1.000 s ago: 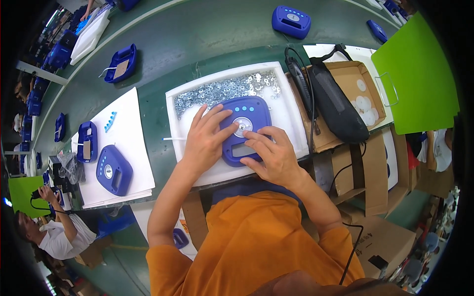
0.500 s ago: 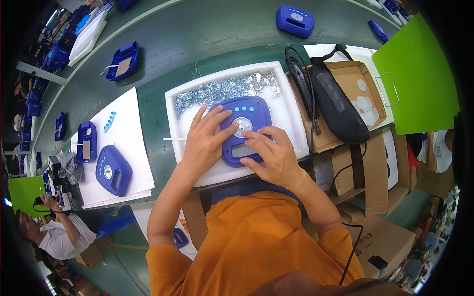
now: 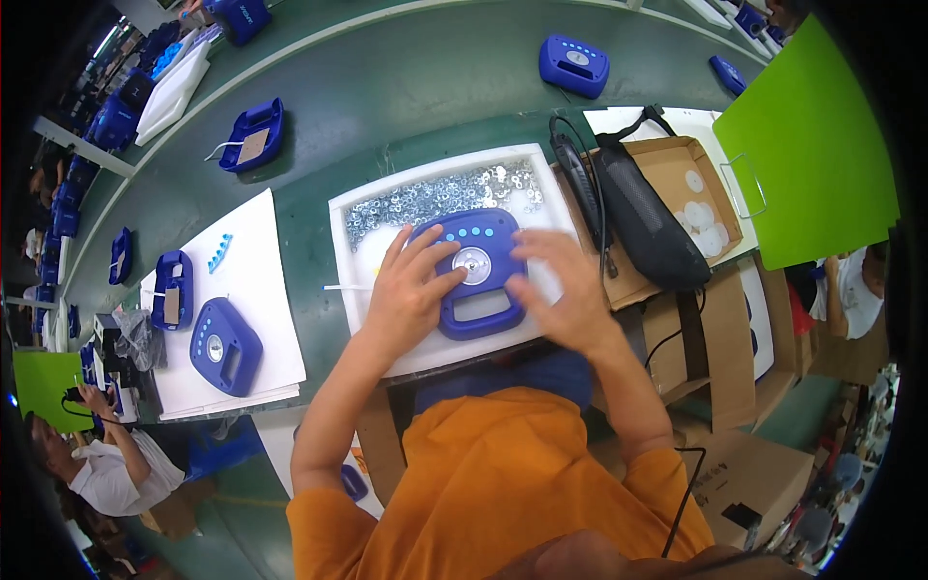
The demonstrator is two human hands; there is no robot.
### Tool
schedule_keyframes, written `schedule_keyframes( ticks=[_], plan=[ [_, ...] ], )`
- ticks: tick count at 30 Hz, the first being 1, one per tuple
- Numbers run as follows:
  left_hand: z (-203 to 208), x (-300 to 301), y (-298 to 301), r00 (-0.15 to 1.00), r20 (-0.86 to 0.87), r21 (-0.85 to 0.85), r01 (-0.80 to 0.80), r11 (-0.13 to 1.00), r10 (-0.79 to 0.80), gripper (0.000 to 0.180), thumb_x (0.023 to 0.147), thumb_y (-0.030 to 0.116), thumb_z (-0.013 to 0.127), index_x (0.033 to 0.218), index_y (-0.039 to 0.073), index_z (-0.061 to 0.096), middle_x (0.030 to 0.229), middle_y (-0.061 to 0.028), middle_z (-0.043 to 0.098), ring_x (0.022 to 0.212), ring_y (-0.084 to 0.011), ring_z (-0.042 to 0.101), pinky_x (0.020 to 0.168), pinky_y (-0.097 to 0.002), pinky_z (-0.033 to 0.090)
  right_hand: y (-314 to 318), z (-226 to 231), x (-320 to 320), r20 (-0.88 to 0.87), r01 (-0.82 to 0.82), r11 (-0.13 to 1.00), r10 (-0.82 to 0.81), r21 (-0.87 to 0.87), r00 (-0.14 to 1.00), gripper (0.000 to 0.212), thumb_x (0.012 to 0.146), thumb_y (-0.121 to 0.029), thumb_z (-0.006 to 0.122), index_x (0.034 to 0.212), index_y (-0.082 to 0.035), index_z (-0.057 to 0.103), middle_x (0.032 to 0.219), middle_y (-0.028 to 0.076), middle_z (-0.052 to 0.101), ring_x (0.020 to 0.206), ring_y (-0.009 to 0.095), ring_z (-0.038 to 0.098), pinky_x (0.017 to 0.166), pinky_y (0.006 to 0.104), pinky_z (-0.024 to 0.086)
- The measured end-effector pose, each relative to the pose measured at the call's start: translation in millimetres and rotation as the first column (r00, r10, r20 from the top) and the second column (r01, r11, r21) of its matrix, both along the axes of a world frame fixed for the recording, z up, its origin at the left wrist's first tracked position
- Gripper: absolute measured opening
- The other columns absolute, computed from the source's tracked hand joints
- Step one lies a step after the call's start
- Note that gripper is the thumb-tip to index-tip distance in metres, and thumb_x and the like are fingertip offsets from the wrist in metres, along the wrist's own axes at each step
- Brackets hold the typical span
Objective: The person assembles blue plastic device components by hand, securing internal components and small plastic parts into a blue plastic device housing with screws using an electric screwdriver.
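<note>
A blue plastic housing [image 3: 499,253] with a carrying-handle opening and a row of light blue buttons lies in a white foam tray [image 3: 379,189]. At its centre is a clear round disc [image 3: 473,266]. My left hand [image 3: 406,295] rests on the housing's left side with its fingers spread. Its thumb reaches to the disc's edge. My right hand [image 3: 565,288], smeared by motion, is at the right edge of the housing with fingers apart and nothing seen in them. Many small metal pieces [image 3: 425,201] fill the tray's far part.
Left, a similar blue housing [image 3: 226,348] and a blue button strip [image 3: 220,253] lie on white sheets. Right, an electric screwdriver [image 3: 575,174] and a black mesh pouch [image 3: 648,213] lie by a cardboard box [image 3: 727,184] holding clear discs. Another person [image 3: 121,464] works far left.
My right hand has moved off the disc area toward the housing's right edge, its fingers spreading. My left hand stays on the housing. The whole view has shifted slightly.
</note>
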State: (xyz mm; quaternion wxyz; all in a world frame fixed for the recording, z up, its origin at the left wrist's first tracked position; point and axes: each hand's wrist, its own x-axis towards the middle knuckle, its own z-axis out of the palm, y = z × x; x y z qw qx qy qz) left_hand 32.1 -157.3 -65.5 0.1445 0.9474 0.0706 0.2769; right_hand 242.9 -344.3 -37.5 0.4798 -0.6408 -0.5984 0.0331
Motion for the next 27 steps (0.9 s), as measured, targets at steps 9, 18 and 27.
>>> schedule_keyframes(
  ticks=[9,18,27],
  plan=[
    [-6,0,4,0.999,0.045,-0.178,-0.012,0.984,0.02,0.036,0.089,-0.008,0.073,0.11,0.017,0.089,0.146,-0.0133,0.07,0.154,-0.0438,0.057,0.131,-0.065,0.041,32,-14,121,0.538,0.629,0.67,-0.387,-0.394,0.749,0.047,0.1,-0.039,0.083,0.13,-0.004,0.071,0.118,0.021,0.079,0.108,0.042,0.078,0.088,0.0547,0.063],
    [-14,-1,2,0.997,0.066,-0.165,-0.026,0.986,0.037,0.035,0.091,-0.007,0.073,0.108,0.018,0.09,0.144,-0.014,0.072,0.153,-0.0435,0.059,0.131,-0.0648,0.041,34,12,134,0.356,0.662,0.62,-0.559,-0.421,0.749,0.046,0.098,-0.033,0.082,0.125,0.002,0.07,0.111,0.026,0.081,0.107,0.041,0.081,0.091,0.0538,0.063],
    [-14,-1,5,0.997,0.069,-0.172,-0.026,0.985,0.038,0.034,0.093,-0.005,0.075,0.112,0.017,0.09,0.146,-0.0145,0.073,0.154,-0.0433,0.058,0.133,-0.0624,0.041,-12,68,40,-0.79,0.345,0.885,0.04,0.312,0.612,0.026,0.113,-0.016,0.069,0.132,0.0,0.061,0.095,0.01,0.071,0.078,0.02,0.068,0.076,0.0344,0.059]
  ],
)
